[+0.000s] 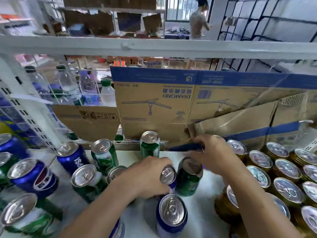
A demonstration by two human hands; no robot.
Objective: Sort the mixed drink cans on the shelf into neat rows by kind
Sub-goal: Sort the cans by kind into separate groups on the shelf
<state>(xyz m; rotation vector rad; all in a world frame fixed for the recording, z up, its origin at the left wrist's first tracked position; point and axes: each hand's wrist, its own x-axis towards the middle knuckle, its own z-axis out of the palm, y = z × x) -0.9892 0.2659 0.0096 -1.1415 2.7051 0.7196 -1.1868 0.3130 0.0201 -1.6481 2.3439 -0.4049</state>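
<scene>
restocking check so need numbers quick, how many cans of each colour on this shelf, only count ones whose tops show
blue cans: 5
green cans: 6
gold cans: 12
can with colour hidden by the arm: 1
total: 24
</scene>
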